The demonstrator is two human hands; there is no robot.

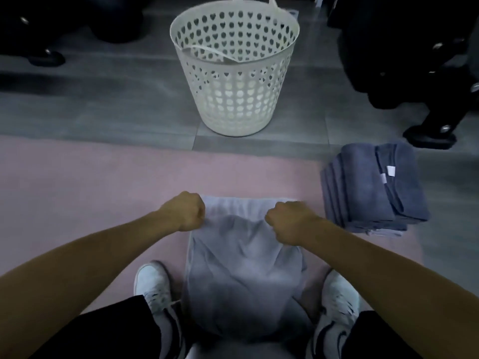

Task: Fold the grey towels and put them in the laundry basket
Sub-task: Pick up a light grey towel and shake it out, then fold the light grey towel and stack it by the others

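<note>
A light grey towel (pixel 243 268) lies lengthwise on the pink mat (pixel 90 193) between my feet. My left hand (pixel 185 211) grips its left edge near the far end. My right hand (pixel 287 224) grips the right edge at about the same height. The cloth bunches and sags between the two fists, and its far end lies folded flat on the mat. A white laundry basket (pixel 234 73) with heart-shaped holes stands upright on the grey floor straight ahead, beyond the mat. A stack of darker grey folded towels (pixel 370 187) sits to the right.
My white sneakers (pixel 155 286) flank the towel at the near edge. Black chair bases and dark objects (pixel 414 73) stand at the back right and back left (pixel 46 55). Grey tiled floor (pixel 116 104) lies between the mat and the basket.
</note>
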